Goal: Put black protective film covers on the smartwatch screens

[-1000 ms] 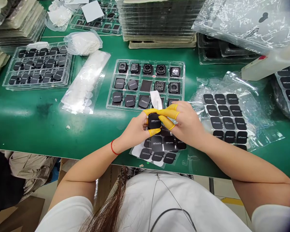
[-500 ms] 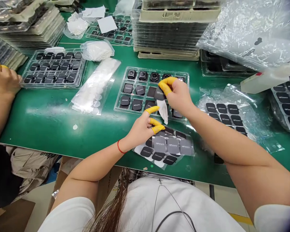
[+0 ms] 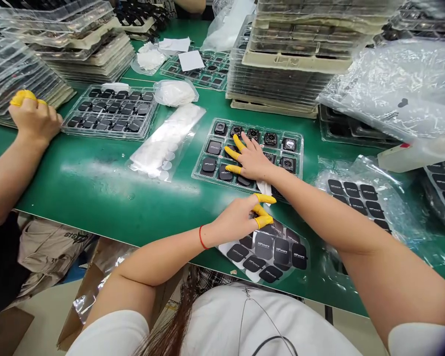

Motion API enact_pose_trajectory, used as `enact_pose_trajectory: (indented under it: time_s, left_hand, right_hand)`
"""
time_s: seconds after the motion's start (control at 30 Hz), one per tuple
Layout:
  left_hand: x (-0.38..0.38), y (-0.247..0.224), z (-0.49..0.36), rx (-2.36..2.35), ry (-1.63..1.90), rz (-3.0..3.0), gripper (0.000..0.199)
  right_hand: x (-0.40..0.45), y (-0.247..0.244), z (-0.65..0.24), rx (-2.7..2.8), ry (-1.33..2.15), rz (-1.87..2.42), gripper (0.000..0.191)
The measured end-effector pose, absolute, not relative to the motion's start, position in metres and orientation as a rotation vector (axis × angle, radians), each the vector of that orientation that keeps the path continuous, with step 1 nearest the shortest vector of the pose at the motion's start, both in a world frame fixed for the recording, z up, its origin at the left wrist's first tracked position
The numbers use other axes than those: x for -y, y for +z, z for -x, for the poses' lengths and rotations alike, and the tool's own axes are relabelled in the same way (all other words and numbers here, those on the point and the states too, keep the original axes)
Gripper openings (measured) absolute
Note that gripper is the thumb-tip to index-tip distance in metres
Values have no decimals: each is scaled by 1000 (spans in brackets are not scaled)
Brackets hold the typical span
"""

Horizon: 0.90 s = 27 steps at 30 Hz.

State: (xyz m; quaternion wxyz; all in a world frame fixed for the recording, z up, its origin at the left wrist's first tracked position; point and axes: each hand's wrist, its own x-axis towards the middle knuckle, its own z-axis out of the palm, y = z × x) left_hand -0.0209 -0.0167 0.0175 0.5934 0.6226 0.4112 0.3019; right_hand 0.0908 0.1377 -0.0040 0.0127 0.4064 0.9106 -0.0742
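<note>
My right hand (image 3: 254,158) is spread over a clear tray (image 3: 198,170), its fingertips on or just above the black square pieces. The tray holds watch-like units (image 3: 270,138) and dark pieces with printed covers (image 3: 208,164). A white cloth strip (image 3: 264,188) shows below my right palm; its upper end is hidden. Nearer me, my left hand (image 3: 241,216) has thumb and middle finger pinched at the upper edge of a sheet of black printed stickers (image 3: 282,249), with the index finger extended near the strip. Yellow covers are on several fingertips.
Another person's hand (image 3: 35,116) rests at the left beside a filled tray (image 3: 107,133). Tall tray stacks (image 3: 282,74) stand behind. A bag of white film (image 3: 166,143) lies left of centre; more sticker sheets (image 3: 352,190) and a white bottle (image 3: 417,153) are at the right.
The view has shifted. My right hand has gone from pinching a dark square piece to spreading its fingers over the tray. My left hand remains at the sticker sheet.
</note>
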Motion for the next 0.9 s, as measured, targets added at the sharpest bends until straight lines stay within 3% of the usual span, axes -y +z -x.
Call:
enact_pose_trajectory:
  time_s: [0.2, 0.33, 0.43, 0.57, 0.67, 0.77, 0.9]
  left_hand:
    - [17, 19, 21, -942, 706, -1429, 33]
    - [15, 16, 21, -920, 722, -1379, 36]
    - [15, 14, 20, -891, 732, -1395, 37]
    - [16, 13, 18, -903, 714, -1417, 39]
    - [14, 11, 18, -907, 715, -1372, 39]
    - [10, 7, 19, -937, 710, -1327, 38]
    - [5, 3, 19, -976, 718, -1263, 41]
  right_hand:
    - [-143, 8, -101, -2898, -422, -1230, 50]
    - [-144, 25, -133, -3054, -249, -1559, 41]
    - [-144, 31, -160, -2853, -78, -1614, 37]
    - [-141, 24, -174, -2648, 49, -1458, 46]
    - [-140, 19, -171, -2631, 159, -1411, 41]
    - [-142, 16, -167, -2668, 126, -1554, 36]
    - [-136, 20, -170, -2719, -1, -1812, 44]
